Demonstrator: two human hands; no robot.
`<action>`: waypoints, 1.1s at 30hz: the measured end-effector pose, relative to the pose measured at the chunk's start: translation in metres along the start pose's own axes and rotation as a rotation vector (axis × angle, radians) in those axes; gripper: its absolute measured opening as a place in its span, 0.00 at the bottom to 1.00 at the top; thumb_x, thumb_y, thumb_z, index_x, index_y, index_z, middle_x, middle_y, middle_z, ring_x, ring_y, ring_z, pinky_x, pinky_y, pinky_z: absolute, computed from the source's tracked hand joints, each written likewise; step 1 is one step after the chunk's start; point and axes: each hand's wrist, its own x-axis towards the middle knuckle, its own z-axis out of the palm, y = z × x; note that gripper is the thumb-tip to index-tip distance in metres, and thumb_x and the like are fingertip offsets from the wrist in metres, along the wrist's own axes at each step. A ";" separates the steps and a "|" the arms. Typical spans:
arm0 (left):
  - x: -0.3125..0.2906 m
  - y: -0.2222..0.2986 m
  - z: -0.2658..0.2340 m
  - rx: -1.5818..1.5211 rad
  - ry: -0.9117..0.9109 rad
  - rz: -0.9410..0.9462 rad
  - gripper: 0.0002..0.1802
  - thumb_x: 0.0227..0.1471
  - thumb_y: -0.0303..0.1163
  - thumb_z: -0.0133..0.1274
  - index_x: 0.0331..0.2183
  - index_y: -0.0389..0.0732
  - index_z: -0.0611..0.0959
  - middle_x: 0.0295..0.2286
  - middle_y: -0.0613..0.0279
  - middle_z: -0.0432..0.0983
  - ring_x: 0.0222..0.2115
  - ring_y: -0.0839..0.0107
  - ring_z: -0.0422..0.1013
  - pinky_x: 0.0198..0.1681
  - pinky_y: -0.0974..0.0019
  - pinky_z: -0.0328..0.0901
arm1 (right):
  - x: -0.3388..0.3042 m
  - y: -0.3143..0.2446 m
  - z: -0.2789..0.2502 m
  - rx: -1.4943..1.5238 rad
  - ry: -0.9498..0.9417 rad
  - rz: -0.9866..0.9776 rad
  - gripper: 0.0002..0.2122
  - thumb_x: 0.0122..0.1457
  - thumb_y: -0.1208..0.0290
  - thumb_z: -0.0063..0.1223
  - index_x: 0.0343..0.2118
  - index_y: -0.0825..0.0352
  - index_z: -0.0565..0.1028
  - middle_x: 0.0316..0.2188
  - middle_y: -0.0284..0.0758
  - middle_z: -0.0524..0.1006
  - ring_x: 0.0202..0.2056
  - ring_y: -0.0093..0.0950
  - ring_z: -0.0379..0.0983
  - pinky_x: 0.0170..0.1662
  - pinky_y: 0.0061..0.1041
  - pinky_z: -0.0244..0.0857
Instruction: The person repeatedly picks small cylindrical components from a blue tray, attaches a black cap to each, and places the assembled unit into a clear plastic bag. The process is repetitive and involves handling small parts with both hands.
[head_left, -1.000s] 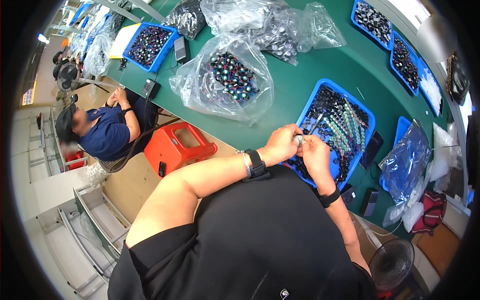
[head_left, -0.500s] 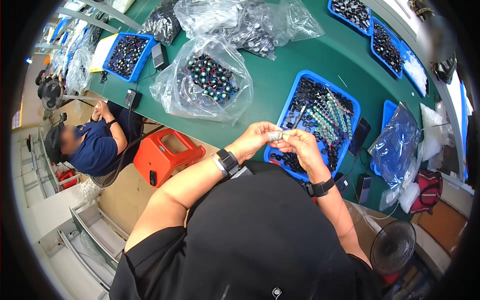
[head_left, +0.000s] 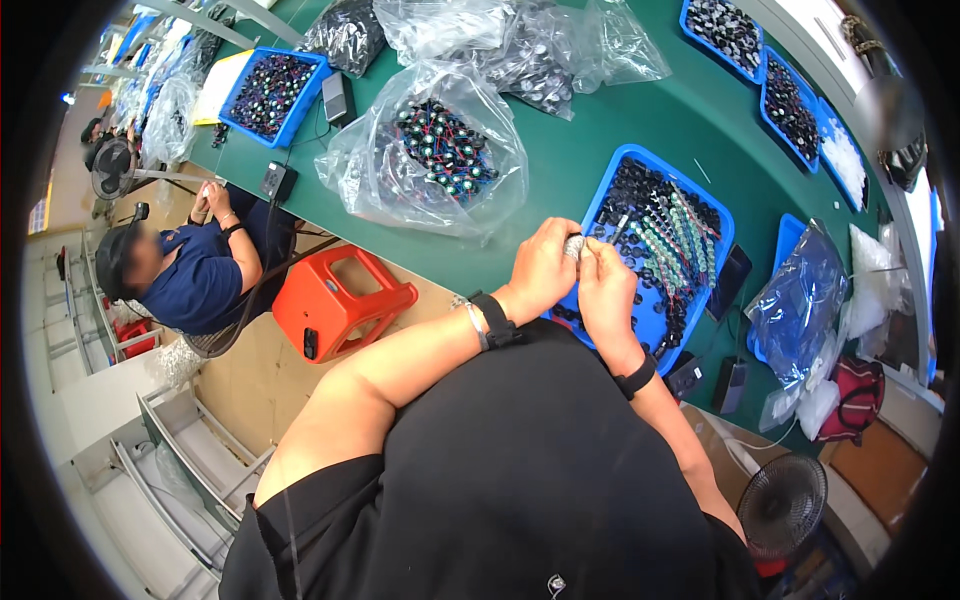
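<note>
Blue plastic forms the tray (head_left: 650,322), which sits on the green tabletop (head_left: 620,118) at three o'clock from the hands; small black parts (head_left: 640,187) crowd it, with pale-green strips (head_left: 668,245) lying across them. The left hand (head_left: 541,264) and right hand (head_left: 607,292) come together at the tray's nine-o'clock edge, their fingers bunched narrow. A silvery band (head_left: 574,246) shows at the left fingers; whether it is held or worn, and whether the right fingers grip anything, I cannot tell. At ten o'clock from the hands, a clear bag (head_left: 352,168) contains round-topped, wired pieces (head_left: 445,150). A red stool (head_left: 300,292) stands at nine o'clock, and a seated co-worker (head_left: 200,285) is farther out that way.
</note>
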 end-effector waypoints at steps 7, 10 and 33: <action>0.010 -0.027 -0.006 -0.543 -0.316 -0.409 0.12 0.54 0.22 0.47 0.41 0.28 0.73 0.35 0.56 0.75 0.36 0.74 0.71 0.41 0.70 0.67 | 0.007 0.015 -0.002 0.464 -0.196 0.255 0.08 0.60 0.79 0.44 0.40 0.75 0.72 0.29 0.40 0.78 0.31 0.27 0.77 0.34 0.23 0.73; 0.008 -0.022 -0.015 -0.524 -0.432 -0.442 0.13 0.53 0.22 0.48 0.42 0.29 0.73 0.36 0.55 0.75 0.37 0.74 0.71 0.42 0.71 0.66 | 0.013 0.028 -0.019 0.614 -0.354 0.416 0.08 0.60 0.78 0.45 0.40 0.75 0.72 0.32 0.40 0.77 0.31 0.28 0.77 0.35 0.23 0.73; -0.002 -0.025 -0.030 -0.878 -0.464 -0.516 0.11 0.54 0.26 0.50 0.40 0.33 0.76 0.32 0.61 0.76 0.32 0.75 0.73 0.41 0.70 0.68 | 0.014 0.005 -0.025 0.703 -0.385 0.495 0.06 0.59 0.75 0.48 0.32 0.72 0.73 0.28 0.40 0.78 0.28 0.26 0.77 0.32 0.22 0.73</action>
